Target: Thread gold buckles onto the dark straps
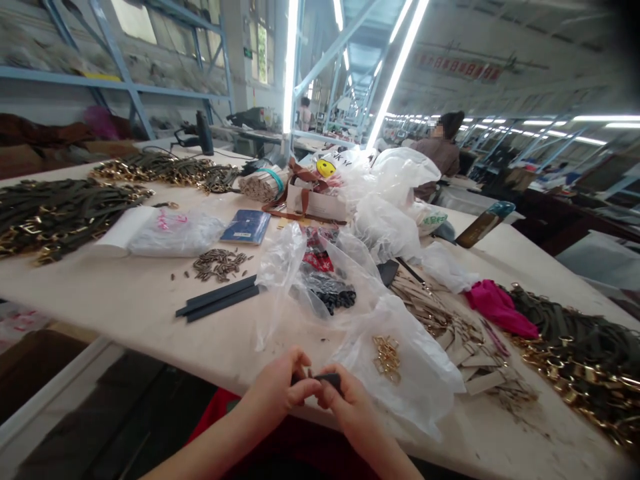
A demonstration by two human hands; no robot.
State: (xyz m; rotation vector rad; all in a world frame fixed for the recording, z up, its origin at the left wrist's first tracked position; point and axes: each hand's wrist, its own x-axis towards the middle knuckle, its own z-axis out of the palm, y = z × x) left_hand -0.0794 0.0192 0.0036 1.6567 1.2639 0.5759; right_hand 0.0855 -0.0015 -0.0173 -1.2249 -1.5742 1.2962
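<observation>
My two hands meet low in the middle, at the table's near edge. In my right hand point(347, 399) is a short dark strip point(330, 380), gripped between thumb and fingers and mostly hidden by them. My left hand point(280, 383) is closed in a pinch against it; a tiny brownish bit shows between the fingertips, too small to name. Just right of my hands, gold metal buckles point(387, 357) lie in a heap on a clear plastic bag point(420, 373). Beyond my left hand rest long dark strips point(217, 300) and a pile of small brown oblong pieces point(220, 265).
An open bag of black pieces point(340, 299) stands ahead on the table point(150, 293). Dark straps with gold hardware are heaped at left point(65, 213) and right point(590, 360). Beige straps point(450, 327), a pink cloth point(500, 308) and a blue booklet point(246, 227) lie around. A person point(437, 153) is farther back.
</observation>
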